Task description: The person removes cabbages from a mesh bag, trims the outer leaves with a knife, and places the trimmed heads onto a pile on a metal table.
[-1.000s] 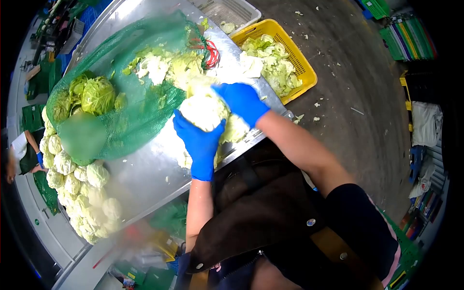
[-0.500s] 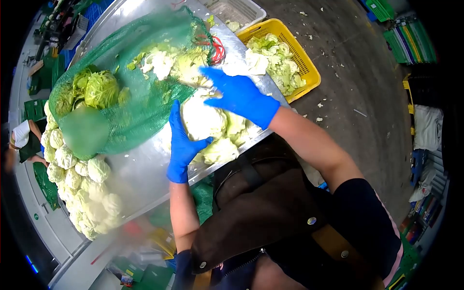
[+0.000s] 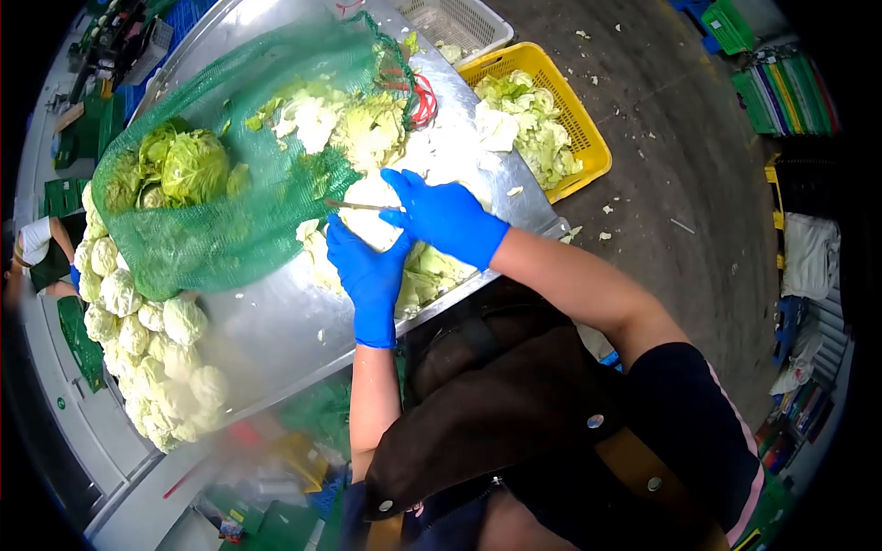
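A pale cabbage head (image 3: 366,230) is held against the metal table in my left hand (image 3: 372,280), fingers and thumb wrapped round its near side. My right hand (image 3: 450,219), gloved in blue like the left, grips a knife (image 3: 354,205); its handle is hidden in the fist and its thin blade lies across the cabbage. Loose outer leaves (image 3: 436,271) lie beside and under the hands. Beyond them, more torn leaves (image 3: 372,129) rest on a green net bag (image 3: 230,253), which has green cabbages (image 3: 195,170) inside.
Several pale cabbages (image 3: 138,335) are piled along the table's left end. A yellow crate (image 3: 588,138) of leaves stands past the table (image 3: 294,331) edge, next to a white crate (image 3: 459,23). Red cord (image 3: 424,101) lies by the net. Another person (image 3: 46,253) stands at far left.
My right hand, open before, has moved down to the cabbage and now shows a knife blade across it. My left hand has shifted right and closed round the cabbage's near side.
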`<state>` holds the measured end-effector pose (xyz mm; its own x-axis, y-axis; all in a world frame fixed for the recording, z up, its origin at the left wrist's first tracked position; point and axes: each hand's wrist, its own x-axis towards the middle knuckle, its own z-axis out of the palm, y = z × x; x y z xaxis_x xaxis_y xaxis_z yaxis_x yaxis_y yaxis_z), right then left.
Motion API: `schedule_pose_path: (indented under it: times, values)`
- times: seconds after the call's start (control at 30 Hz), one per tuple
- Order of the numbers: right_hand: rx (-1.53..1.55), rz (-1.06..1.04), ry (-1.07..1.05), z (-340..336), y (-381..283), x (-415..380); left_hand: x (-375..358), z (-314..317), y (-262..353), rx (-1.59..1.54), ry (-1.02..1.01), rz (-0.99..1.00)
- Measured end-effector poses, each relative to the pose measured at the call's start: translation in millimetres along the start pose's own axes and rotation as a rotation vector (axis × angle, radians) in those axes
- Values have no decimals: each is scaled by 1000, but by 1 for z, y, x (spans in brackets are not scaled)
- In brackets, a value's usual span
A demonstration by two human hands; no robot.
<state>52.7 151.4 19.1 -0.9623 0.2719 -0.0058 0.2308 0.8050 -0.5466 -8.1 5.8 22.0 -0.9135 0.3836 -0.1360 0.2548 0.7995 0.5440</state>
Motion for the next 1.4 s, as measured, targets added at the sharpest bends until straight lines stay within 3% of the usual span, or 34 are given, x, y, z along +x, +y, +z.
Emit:
schedule_pose_path:
  times: [0.03,0.1,0.13,0.23,0.27,0.3,0.37,0.47,0.5,0.57,0.6,0.7,0.73,0.77,0.8,0.83,0.9,0.97,1.03,1.1,1.17,1.3,1.4]
  values:
    - [35,-18,89,4,6,6,-2,0,0,-12,7,7]
    - [192,-75,55,-8,12,19,-2,1,3,-38,24,35]
    - [154,44,-117,-15,11,27,2,0,0,-140,-16,-5]
    - [135,64,-158,-19,12,37,4,-4,-5,-242,-35,40]
    - [250,77,-95,-9,31,46,0,-2,-11,-173,-41,78]
    - [171,191,-139,-17,42,49,-13,-7,-5,-49,-27,99]
    - [292,196,-157,-8,56,46,-25,-4,-21,-98,-28,143]
    - [358,199,55,8,52,30,-18,-2,-51,-349,-42,188]
    - [330,173,241,47,80,33,-19,-9,-54,-297,-71,234]
    - [263,395,-138,15,92,32,-15,-20,-54,-205,-119,331]
    - [68,379,-126,4,87,30,-12,-21,-53,-246,-136,319]
    - [283,182,111,-40,29,20,4,-37,-36,-19,-190,520]
    - [315,-26,118,-31,18,23,10,-42,-28,34,-226,576]
    - [350,-227,128,-22,9,25,10,-50,-13,41,-240,564]
    - [237,-166,-139,-20,7,29,5,-43,-22,-40,-151,535]
    - [241,-87,-226,-15,10,36,-2,-33,-34,-122,-54,509]
    - [278,-14,-231,-25,7,37,-38,-29,-28,-229,100,215]
    - [274,6,-182,-25,7,35,-65,-17,2,-599,76,-11]
    - [283,17,-119,-23,8,33,-55,5,4,-443,42,-142]
    - [315,20,-46,-11,12,30,-36,30,-2,-604,157,-178]
    - [300,99,-8,-6,21,29,-23,34,-5,-601,188,12]
    - [375,189,225,20,63,22,19,26,-5,-481,81,211]
    - [448,292,270,36,82,3,31,13,12,-407,-58,265]
